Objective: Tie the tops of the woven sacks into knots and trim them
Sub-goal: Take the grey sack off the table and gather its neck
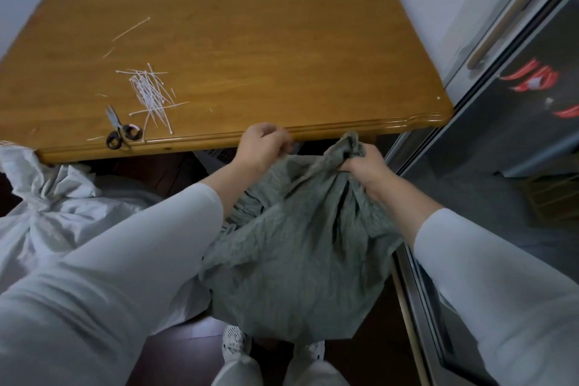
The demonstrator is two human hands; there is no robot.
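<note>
Green sack (297, 244) at 6 o'clock of the table (250, 41); right hand (360, 166) clenches its bunched top; left hand (263, 147) curled, on what I cannot tell; I fear the bunch slipping loose before knotting.

Grey-green woven sack (291, 247), crumpled, top bunched at right, white woven sack (47, 210) at left, neck gathered

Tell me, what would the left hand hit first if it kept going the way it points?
Probably the table's front edge: the left hand points forward at it, knuckles close to the rim. Depth is unclear, so it might pass underneath instead.
</note>
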